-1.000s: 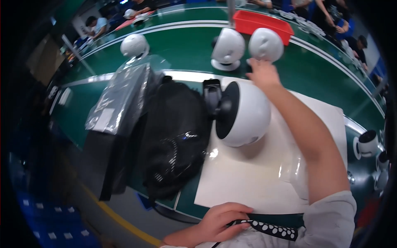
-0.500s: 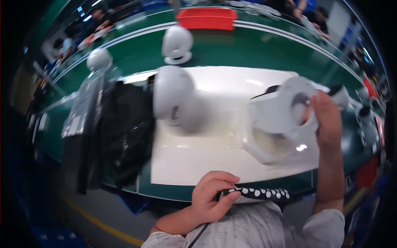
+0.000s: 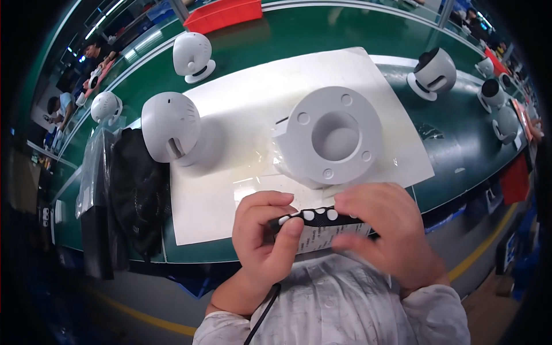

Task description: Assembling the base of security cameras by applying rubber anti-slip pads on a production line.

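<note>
A black strip with white round dots [image 3: 321, 215] is between my hands at the table's near edge. My left hand [image 3: 260, 233] is closed on its left end, thumb in front. My right hand [image 3: 391, 230] is bent round its right part, fingertips at the top edge. The right thumb below is smeared by motion. Printed white paper [image 3: 322, 237] shows under the strip; whether it is part of it I cannot tell. Just beyond my hands a white plastic housing [image 3: 299, 141] lies on the mat, its round base with a hollow middle and several small round recesses facing up.
A white mat [image 3: 241, 123] covers the middle of the green table [image 3: 270, 34]. White rounded devices [image 3: 172, 126] stand left, back and right. Black fabric [image 3: 138, 190] and a clear-wrapped box [image 3: 95, 195] lie left. A red bin [image 3: 224, 16] is at the back. People sit farther off.
My right hand has let go of the white housing and come to the dotted strip. The housing now rests on the mat, base up. My left hand and the strip have risen slightly; the view has turned.
</note>
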Available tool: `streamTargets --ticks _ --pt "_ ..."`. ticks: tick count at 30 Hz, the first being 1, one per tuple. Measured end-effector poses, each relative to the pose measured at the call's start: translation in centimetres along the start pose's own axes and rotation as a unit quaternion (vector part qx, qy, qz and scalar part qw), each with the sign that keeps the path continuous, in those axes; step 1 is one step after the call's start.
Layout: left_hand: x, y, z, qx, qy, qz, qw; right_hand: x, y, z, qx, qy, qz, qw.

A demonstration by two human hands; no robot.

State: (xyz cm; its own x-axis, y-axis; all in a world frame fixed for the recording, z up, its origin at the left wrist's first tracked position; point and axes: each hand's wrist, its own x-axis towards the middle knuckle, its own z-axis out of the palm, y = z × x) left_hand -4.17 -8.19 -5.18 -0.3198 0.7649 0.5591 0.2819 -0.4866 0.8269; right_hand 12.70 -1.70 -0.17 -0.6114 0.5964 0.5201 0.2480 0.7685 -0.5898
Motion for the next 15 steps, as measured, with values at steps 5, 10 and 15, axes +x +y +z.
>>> streamTargets --ticks 5,10,15 --pt "0.3 1.2 0.4 -0.241 -0.053 -0.172 0.954 0.0 1.7 0.8 0.011 0.032 -0.058 0.998" --pt "0.9 1.8 0.1 -0.091 -0.143 -0.169 0.971 -0.3 2.1 0.8 0.045 0.014 -0.031 0.998" --pt "0.7 1.4 -0.4 -0.069 -0.063 -0.158 0.983 -1.5 3.8 -1.5 0.166 0.034 0.109 0.979"
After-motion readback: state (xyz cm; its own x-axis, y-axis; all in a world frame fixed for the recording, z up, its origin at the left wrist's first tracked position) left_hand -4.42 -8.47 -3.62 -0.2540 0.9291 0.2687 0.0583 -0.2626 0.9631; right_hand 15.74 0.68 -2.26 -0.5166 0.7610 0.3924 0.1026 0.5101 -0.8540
